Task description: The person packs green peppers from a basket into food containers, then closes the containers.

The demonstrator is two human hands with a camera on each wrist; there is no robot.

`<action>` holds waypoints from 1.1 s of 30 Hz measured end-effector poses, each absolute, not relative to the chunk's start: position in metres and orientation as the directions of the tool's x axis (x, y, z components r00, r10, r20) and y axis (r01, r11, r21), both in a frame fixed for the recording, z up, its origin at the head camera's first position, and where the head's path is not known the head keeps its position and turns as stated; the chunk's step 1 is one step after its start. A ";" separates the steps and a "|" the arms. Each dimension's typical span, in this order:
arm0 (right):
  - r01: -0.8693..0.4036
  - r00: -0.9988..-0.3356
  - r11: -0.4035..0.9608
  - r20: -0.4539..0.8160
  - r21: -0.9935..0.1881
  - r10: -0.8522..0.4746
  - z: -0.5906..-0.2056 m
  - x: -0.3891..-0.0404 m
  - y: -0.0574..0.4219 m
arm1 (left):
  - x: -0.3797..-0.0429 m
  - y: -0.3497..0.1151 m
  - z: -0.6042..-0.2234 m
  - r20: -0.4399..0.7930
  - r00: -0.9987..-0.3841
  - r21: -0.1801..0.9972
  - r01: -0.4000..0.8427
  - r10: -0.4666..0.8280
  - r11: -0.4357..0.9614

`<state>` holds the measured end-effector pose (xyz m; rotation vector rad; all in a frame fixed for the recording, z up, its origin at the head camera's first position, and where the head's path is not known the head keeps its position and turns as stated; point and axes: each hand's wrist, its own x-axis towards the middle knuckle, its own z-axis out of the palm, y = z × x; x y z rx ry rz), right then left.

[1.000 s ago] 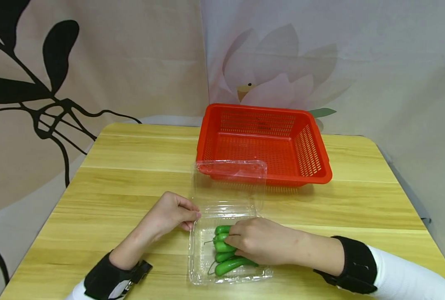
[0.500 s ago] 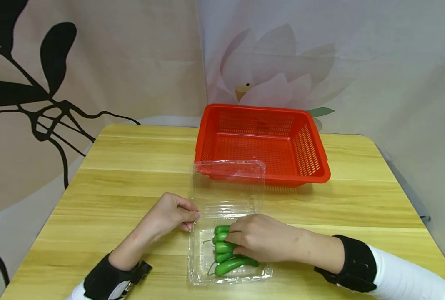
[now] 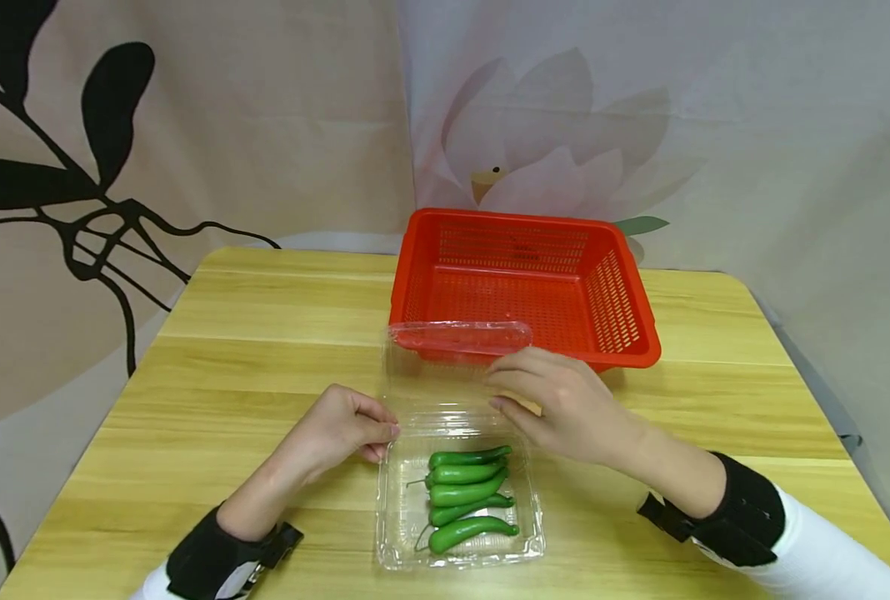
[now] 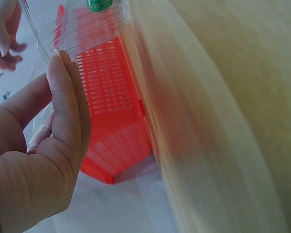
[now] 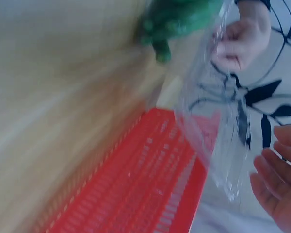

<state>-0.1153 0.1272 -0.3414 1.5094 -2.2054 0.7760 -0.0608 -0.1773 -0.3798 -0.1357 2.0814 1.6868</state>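
Observation:
Several green chili peppers (image 3: 463, 493) lie side by side in the base of a clear plastic clamshell box (image 3: 387, 525), which stands on the table with its lid (image 3: 437, 379) folded back toward a red basket. My left hand (image 3: 351, 427) pinches the box's left edge near the hinge, thumb against fingers; the left wrist view shows the same pinch on the clear rim. Beside the lid's right edge hovers my right hand (image 3: 557, 404), its fingers loosely bent with nothing between them. In the right wrist view, that hand's fingers (image 5: 276, 174) are apart from the lid.
A red perforated plastic basket (image 3: 625, 317) stands at the back of the wooden table (image 3: 265, 333), with the lid's far end over its front rim. Behind the table hangs a printed cloth (image 3: 302, 125).
My right hand has left the peppers and moved up and away to the lid's right side. The peppers now show in full. The left hand keeps its hold.

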 end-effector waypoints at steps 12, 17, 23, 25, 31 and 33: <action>-0.819 -0.569 0.471 0.568 -0.327 -0.595 -0.336 -0.149 0.141 | -0.061 -0.178 -0.382 -0.404 -0.891 0.904 -0.354 0.207 0.238; -0.750 -0.660 0.542 0.468 -0.378 -0.587 -0.337 -0.154 0.145 | -0.061 -0.178 -0.382 -0.409 -0.889 0.902 -0.359 0.207 0.241; -0.718 -0.696 0.547 0.430 -0.430 -0.575 -0.337 -0.157 0.147 | -0.061 -0.178 -0.381 -0.410 -0.889 0.900 -0.358 0.205 0.249; -0.711 -0.702 0.544 0.419 -0.445 -0.575 -0.337 -0.158 0.147 | -0.061 -0.178 -0.381 -0.402 -0.892 0.902 -0.348 0.207 0.255; -0.702 -0.710 0.528 0.419 -0.477 -0.565 -0.336 -0.158 0.150 | -0.062 -0.177 -0.382 -0.367 -0.900 0.915 -0.304 0.234 0.266; -0.708 -0.705 0.520 0.436 -0.478 -0.559 -0.337 -0.158 0.152 | -0.063 -0.177 -0.383 -0.363 -0.898 0.918 -0.299 0.248 0.259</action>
